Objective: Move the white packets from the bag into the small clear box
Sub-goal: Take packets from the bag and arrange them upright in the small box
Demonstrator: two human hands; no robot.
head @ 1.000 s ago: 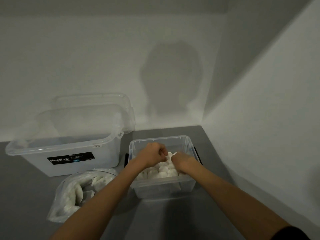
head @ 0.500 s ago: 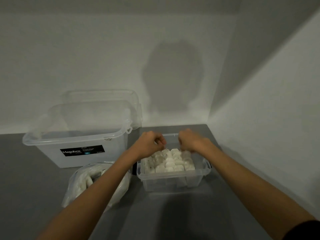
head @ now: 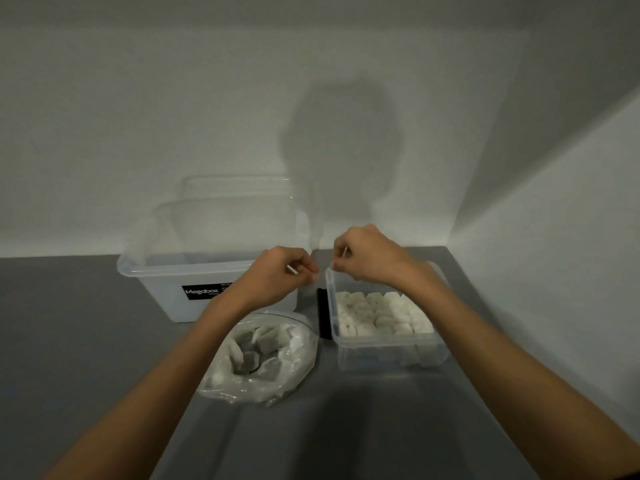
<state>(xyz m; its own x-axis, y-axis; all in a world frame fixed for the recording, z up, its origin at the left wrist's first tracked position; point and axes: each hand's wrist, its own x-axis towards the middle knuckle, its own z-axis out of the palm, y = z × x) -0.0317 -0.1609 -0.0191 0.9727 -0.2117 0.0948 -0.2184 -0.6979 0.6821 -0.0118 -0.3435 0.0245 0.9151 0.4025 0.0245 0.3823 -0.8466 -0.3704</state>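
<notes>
The small clear box stands right of centre, with several white packets packed in rows inside. Left of it lies the open clear bag, which holds several more white packets. My left hand hovers above the bag's far side, its fingers pinched on a thin white sliver. Over the box's far left corner, my right hand is pinched the same way on another thin white sliver. What the slivers are is too small to tell.
A large clear box with a black label stands at the back left, and a clear lid leans on the wall behind it. White walls close in behind and to the right. The small box's black clip faces the bag.
Both hands have lifted out of the small box, where they were among the packets, and now hover pinched near its far left corner. The view has shifted, so the boxes sit further right.
</notes>
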